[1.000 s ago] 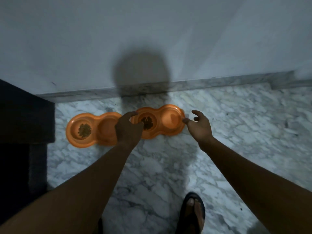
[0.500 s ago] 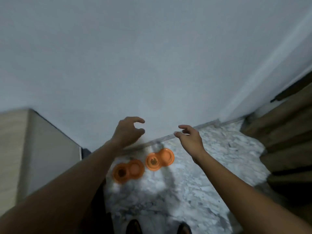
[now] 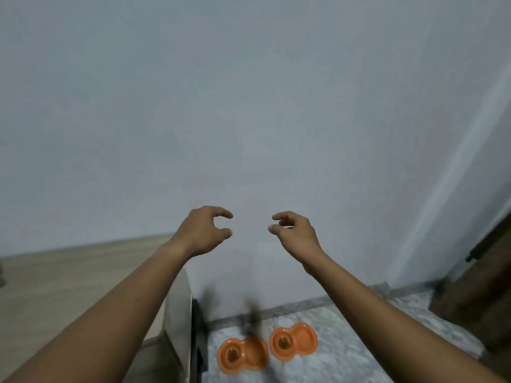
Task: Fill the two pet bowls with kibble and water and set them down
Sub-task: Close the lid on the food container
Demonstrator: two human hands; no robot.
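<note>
**Both bowls are on the floor and your hands are free**

The left double bowl (image 3: pixel 243 355) and the right double bowl (image 3: pixel 293 342), both orange, lie side by side on the marble floor (image 3: pixel 340 363). They are near each other but not touching, close to the edge where the floor meets the skirting (image 3: pixel 293 307) of the wall (image 3: pixel 249 106). The left one lies just beside the foot of the light wooden cabinet (image 3: pixel 69 275). The right one is a little nearer to the wall.

In each, the left cup holds a dark heap of kibble (image 3: pixel 233 354). Whether the other cup holds water, I cannot tell from this height. I judge that you chose this edge so that the bowls stay out of the walking path.

Your left hand (image 3: pixel 204 230) and your right hand (image 3: pixel 296 234) are in the air in front of the wall, well above the bowls. Both hold nothing. The fingers are loosely curled, with thumb and forefinger apart. To me this looks like the relaxed shape a hand takes after letting go.

One second ago you were bent low. Your left hand was on the rim of the right double bowl, over its kibble cup, and your right hand was at its right end. Now both hands are well apart from it and the view is much higher. The bowls look small at the bottom of the view, and the top of the cabinet has come into sight. The bowls seem to lie as they did then. The dark smear (image 3: pixel 253 319) above the left double bowl is too blurred to name.
</note>
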